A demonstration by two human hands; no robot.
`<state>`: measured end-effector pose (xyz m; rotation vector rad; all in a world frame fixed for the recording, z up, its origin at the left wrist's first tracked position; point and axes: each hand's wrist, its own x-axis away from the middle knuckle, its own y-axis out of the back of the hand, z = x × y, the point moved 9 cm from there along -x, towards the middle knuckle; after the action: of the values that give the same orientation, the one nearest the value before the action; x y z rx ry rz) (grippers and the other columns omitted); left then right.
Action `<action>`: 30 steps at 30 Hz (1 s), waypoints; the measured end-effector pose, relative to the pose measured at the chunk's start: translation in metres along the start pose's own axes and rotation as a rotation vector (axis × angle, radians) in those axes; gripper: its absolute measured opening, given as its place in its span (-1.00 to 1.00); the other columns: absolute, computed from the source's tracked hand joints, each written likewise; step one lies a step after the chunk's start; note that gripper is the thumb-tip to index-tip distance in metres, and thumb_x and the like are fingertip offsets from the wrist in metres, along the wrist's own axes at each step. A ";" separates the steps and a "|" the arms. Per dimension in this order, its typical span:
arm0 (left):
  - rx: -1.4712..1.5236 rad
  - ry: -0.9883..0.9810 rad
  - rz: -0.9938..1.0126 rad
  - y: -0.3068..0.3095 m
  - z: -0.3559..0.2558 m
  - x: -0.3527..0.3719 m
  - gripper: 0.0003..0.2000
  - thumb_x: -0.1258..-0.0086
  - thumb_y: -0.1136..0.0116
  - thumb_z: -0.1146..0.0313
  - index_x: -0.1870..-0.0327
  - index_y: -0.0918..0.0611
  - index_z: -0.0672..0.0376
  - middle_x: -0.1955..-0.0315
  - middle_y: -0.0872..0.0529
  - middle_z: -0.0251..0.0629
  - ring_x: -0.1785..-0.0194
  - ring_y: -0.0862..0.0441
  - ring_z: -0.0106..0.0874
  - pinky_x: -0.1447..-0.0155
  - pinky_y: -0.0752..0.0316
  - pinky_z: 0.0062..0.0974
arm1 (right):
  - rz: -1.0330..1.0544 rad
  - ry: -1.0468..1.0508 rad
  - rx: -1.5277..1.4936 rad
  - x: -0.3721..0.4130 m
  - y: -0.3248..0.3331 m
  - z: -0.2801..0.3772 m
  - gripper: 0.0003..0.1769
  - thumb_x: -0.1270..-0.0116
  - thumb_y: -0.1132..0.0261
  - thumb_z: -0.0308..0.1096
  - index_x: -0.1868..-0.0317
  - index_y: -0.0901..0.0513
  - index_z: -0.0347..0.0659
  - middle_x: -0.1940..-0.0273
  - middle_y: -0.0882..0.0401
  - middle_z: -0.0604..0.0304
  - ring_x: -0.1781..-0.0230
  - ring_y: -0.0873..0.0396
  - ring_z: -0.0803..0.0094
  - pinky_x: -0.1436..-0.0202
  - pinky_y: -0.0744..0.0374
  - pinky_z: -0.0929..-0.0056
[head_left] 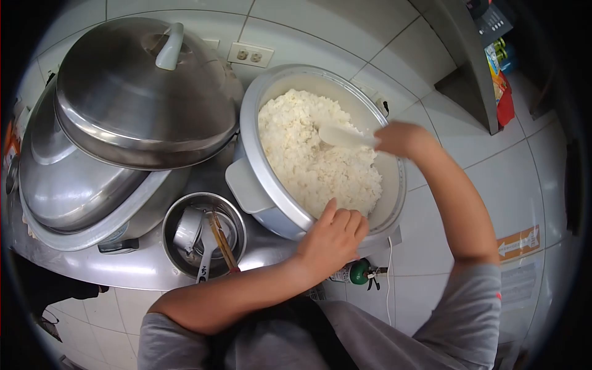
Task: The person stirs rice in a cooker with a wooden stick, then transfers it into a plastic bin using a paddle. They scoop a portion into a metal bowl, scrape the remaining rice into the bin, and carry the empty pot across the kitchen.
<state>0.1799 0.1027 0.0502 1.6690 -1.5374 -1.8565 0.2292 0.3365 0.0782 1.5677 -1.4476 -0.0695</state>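
Note:
A large rice cooker (245,111) stands uncovered, its pot filled with white cooked rice (308,160). My right hand (408,140) is closed around the handle of a white rice paddle (345,137), whose blade rests against the rice near the middle of the pot. Motion slightly blurs that hand and the handle. At the near rim of the cooker, my left hand (334,237) grips the edge, fingers curled and thumb pointing toward the rice.
Left of the cooker, a big domed metal lid (142,92) lies over another covered cooker (92,179). A metal bowl (169,237) holds utensils near the counter's front edge. Behind is a wall outlet (250,55); a green cylinder (359,271) stands below the counter.

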 end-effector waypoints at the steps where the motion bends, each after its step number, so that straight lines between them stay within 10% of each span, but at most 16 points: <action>1: -0.005 0.008 -0.003 0.004 0.007 0.001 -0.48 -0.05 -0.28 -0.17 0.16 -0.59 0.10 0.24 -0.52 -0.34 0.07 -0.49 -0.40 -0.21 -0.32 -0.31 | -0.093 0.002 -0.008 0.039 0.007 0.020 -0.73 -0.34 -0.21 -0.14 0.10 -0.64 -0.10 0.37 -0.66 0.04 0.17 -0.67 0.13 0.12 -0.60 0.19; 7: 0.162 0.158 -0.197 0.055 0.108 0.028 -0.31 0.05 -0.29 -0.27 0.06 -0.56 0.16 0.19 -0.50 -0.20 0.09 -0.52 -0.22 -0.10 -0.41 -0.29 | -0.133 -0.072 0.036 0.059 -0.008 0.080 -0.70 -0.28 -0.24 -0.38 -0.03 -0.63 -0.13 0.17 -0.72 0.12 0.10 -0.70 0.19 0.15 -0.67 0.24; 15: 0.253 0.056 -0.155 0.049 0.101 0.023 -0.48 0.03 -0.36 -0.03 0.14 -0.56 0.15 0.36 -0.43 -0.21 0.27 -0.49 -0.19 0.04 -0.43 -0.28 | -0.080 -0.265 -0.076 -0.064 -0.049 0.057 -0.73 -0.01 -0.42 -0.54 0.20 -0.75 -0.19 0.26 -0.75 0.11 0.29 -0.74 0.23 0.38 -0.67 0.32; 17: 0.233 0.029 -0.157 0.047 0.099 0.023 -0.45 0.05 -0.34 -0.06 0.14 -0.57 0.19 0.38 -0.44 -0.19 0.28 -0.47 -0.14 0.08 -0.42 -0.25 | -0.337 -0.189 -0.098 -0.068 -0.037 0.042 -0.70 0.02 -0.43 -0.55 0.19 -0.76 -0.18 0.25 -0.75 0.11 0.28 -0.74 0.23 0.38 -0.67 0.31; 22: 0.071 0.081 -0.036 0.055 0.117 0.022 -0.26 0.14 -0.36 -0.28 -0.05 -0.63 0.03 -0.24 -0.50 -0.17 -0.44 -0.28 -0.11 -0.50 0.07 0.15 | -0.325 -0.022 0.099 0.047 -0.024 0.050 -0.71 0.03 -0.43 -0.55 0.21 -0.77 -0.17 0.26 -0.75 0.15 0.27 -0.74 0.28 0.42 -0.66 0.31; 25: 0.149 -0.007 0.062 0.044 0.117 0.020 -0.30 0.20 -0.42 -0.23 -0.02 -0.67 -0.04 -0.27 -0.50 -0.29 -0.44 -0.29 -0.13 -0.51 0.07 0.15 | -0.011 -0.218 0.072 0.037 -0.055 0.076 -0.71 0.05 -0.46 -0.51 0.23 -0.77 -0.18 0.27 -0.75 0.17 0.29 -0.73 0.31 0.45 -0.66 0.25; 30: 0.124 -0.010 0.108 0.036 0.120 0.021 -0.41 0.24 -0.48 -0.16 0.13 -0.71 -0.05 -0.23 -0.56 -0.40 -0.44 -0.30 -0.19 -0.51 0.06 0.15 | -0.101 -0.226 -0.041 -0.060 -0.041 0.059 -0.73 0.03 -0.47 -0.46 0.23 -0.77 -0.18 0.23 -0.75 0.14 0.30 -0.73 0.28 0.42 -0.66 0.24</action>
<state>0.0575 0.1367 0.0436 1.5940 -1.7435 -1.7510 0.2062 0.3427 -0.0122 1.6394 -1.5283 -0.3425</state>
